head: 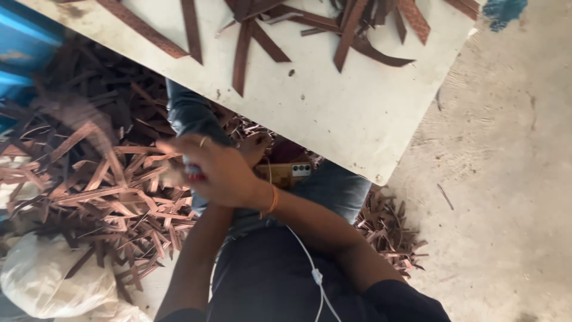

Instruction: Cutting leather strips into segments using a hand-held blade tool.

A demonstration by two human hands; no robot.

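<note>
Right hand (pixel 223 173) closes over a red-tipped object (pixel 193 173) below the white board (pixel 333 113); left hand hidden, grip indeterminate. Mid-handling; next move likely needs steady hold near strip pile (pixel 101 179).

Small craft workshop: cut brown leather-like strips (pixel 351 30) on a stained white flat table (pixel 333 113), a heap of brown offcut strips (pixel 101 179) on a bare concrete floor (pixel 506 179).

A small tan rectangular device with a pale label panel (pixel 293 173) lies just beyond the right hand (pixel 220 173); a white sack (pixel 53 283) sits well apart, lower left.
</note>
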